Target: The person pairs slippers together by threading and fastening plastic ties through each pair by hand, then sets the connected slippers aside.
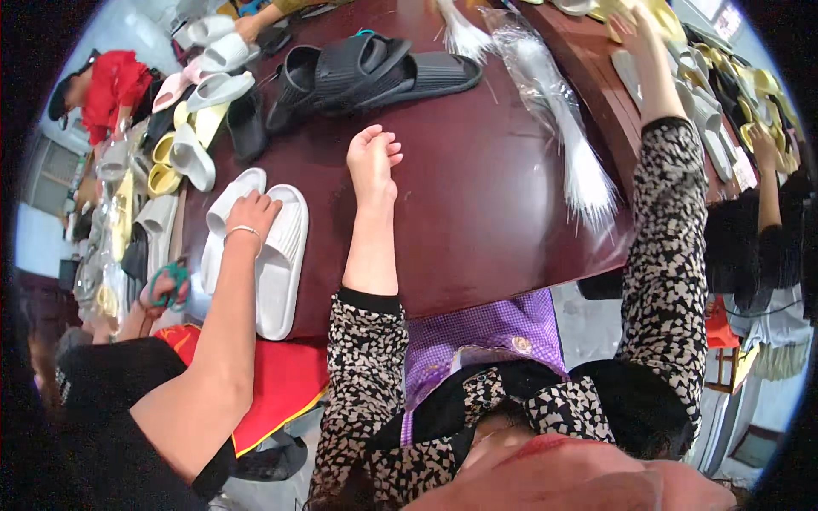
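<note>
My left hand point(373, 162) hovers over the dark red table with its fingers loosely curled, and nothing shows in them. Beyond it lie stacked black slippers point(366, 77). My right arm stretches far up to the right. At its end my right hand point(637, 34) has its fingers extended beside pale yellow and grey slippers point(669, 21); any touch is hard to make out. To the right of my left hand, clear plastic packaging point(520, 51) and a bundle of thin white plastic ties point(579, 170) rest on the table.
At my left, a co-worker's hand point(254, 213) rests on a pair of white slippers point(281, 264). Teal-handled scissors point(175, 283) are in a hand nearby. More slippers point(192, 157) pile up at the far left. A person in red point(123, 85) bends there. Another person's arm point(767, 187) reaches in at right.
</note>
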